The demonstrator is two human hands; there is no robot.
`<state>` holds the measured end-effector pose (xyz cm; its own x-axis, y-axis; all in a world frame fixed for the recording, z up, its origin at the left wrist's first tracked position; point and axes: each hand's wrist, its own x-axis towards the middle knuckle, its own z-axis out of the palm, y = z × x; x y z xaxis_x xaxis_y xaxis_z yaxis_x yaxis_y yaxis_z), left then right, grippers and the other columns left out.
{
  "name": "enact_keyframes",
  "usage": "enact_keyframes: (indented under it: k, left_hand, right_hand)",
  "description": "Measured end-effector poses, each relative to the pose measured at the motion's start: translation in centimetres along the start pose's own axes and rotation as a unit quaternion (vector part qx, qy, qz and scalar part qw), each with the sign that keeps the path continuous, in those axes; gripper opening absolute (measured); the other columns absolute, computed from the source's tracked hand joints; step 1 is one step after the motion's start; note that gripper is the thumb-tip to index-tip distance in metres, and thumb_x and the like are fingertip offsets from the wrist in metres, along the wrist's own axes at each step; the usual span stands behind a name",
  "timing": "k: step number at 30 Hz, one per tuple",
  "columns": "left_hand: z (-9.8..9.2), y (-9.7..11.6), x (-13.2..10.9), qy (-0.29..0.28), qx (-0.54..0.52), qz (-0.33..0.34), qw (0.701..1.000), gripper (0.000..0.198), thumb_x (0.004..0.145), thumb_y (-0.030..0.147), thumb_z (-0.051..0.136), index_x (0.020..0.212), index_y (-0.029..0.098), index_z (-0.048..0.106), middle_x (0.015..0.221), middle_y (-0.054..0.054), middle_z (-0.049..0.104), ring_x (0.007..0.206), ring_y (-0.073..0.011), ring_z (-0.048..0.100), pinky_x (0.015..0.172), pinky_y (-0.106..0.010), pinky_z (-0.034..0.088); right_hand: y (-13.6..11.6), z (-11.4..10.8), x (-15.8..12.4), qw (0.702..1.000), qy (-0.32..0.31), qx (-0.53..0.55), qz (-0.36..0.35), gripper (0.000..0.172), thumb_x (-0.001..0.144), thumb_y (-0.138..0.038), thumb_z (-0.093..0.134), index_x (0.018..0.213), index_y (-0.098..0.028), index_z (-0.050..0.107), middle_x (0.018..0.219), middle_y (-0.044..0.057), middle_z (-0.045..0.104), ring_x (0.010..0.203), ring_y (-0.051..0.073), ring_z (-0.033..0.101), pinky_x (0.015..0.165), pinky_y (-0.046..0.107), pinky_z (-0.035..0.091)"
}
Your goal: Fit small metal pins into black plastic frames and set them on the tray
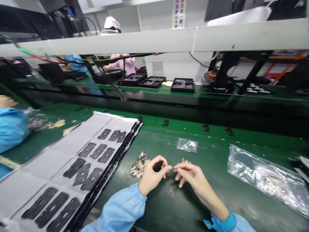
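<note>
Fingers [160, 160] of the left hand [151, 177] are clamped on a small dark piece [158, 166], just beside the right hand [191, 174], whose fingers [180, 167] are pinched together on something too small to tell. On the green table [169, 209], a heap of beige pieces [139, 166] lies at ten o'clock, a small plastic bag [187, 145] at twelve, a larger plastic bag [265, 180] at three, and a grey sheet of black parts [72, 167] at nine.
</note>
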<state>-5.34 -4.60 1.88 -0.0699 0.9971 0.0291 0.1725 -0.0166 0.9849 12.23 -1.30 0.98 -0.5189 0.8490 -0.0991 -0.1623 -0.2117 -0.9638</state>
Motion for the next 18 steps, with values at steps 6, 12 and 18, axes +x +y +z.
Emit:
enact_keyframes:
  k: [6,12,18]
  left_hand:
    - [5.1,0.7,1.6,-0.062,-0.26,-0.077,0.961,0.02,0.082,0.032,0.06,0.075,0.017,0.047,0.049,0.007,0.041,0.047,-0.0053,0.037,0.05,-0.018,0.031]
    - [7.4,0.4,2.2,-0.115,-0.376,-0.143,0.908,0.018,0.081,0.03,0.06,0.074,0.017,0.05,0.056,0.005,0.044,0.049,-0.0063,0.037,0.049,-0.019,0.033]
    - [6.6,-0.5,2.8,-0.072,-0.172,-0.034,0.982,0.018,0.08,0.031,0.062,0.077,0.014,0.066,0.065,0.0,0.053,0.053,-0.0078,0.042,0.052,-0.022,0.035]
  right_hand:
    - [-0.5,-1.0,-0.3,0.994,0.07,0.055,-0.062,0.017,0.077,-0.031,0.068,0.083,-0.016,0.065,0.068,0.001,0.059,0.061,0.014,0.061,0.048,0.022,0.052]
    - [-0.2,-2.2,-0.2,0.988,0.11,0.066,-0.083,0.019,0.078,-0.033,0.067,0.082,-0.016,0.06,0.065,0.001,0.06,0.05,0.013,0.061,0.041,0.021,0.05]
    - [-0.6,-2.8,-0.4,0.985,0.156,0.007,-0.077,0.024,0.073,-0.039,0.069,0.077,-0.016,0.063,0.072,0.001,0.055,0.061,0.014,0.057,0.042,0.021,0.053]
